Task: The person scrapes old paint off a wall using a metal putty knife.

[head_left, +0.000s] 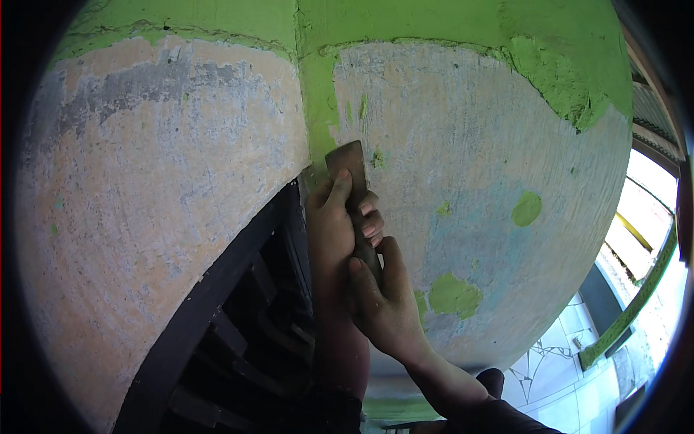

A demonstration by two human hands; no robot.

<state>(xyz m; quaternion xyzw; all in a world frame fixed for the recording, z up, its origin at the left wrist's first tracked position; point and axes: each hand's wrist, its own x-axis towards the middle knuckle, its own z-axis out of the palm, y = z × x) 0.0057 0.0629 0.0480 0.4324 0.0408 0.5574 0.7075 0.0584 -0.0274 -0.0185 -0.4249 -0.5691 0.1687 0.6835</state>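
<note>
A paint scraper point(348, 158) with a broad, dull brown blade lies against the wall point(477, 137), its tip pointing up at the edge of a vertical green paint strip point(316, 108). My left hand point(332, 217) is closed around the scraper just below the blade, the thumb laid along it and the fingers wrapped round its right side. Lower down, my right hand point(387, 304) grips the dark handle point(367, 254). Around the blade the wall is scraped to pale plaster with a few small green flecks point(378, 158).
Green paint point(405, 22) with a ragged lower edge covers the upper wall. Larger green patches point(455, 295) remain at lower right. A dark slatted frame point(217, 318) sits below left, close to my left forearm. On the right are white floor tiles point(557, 376) and a green post point(629, 311).
</note>
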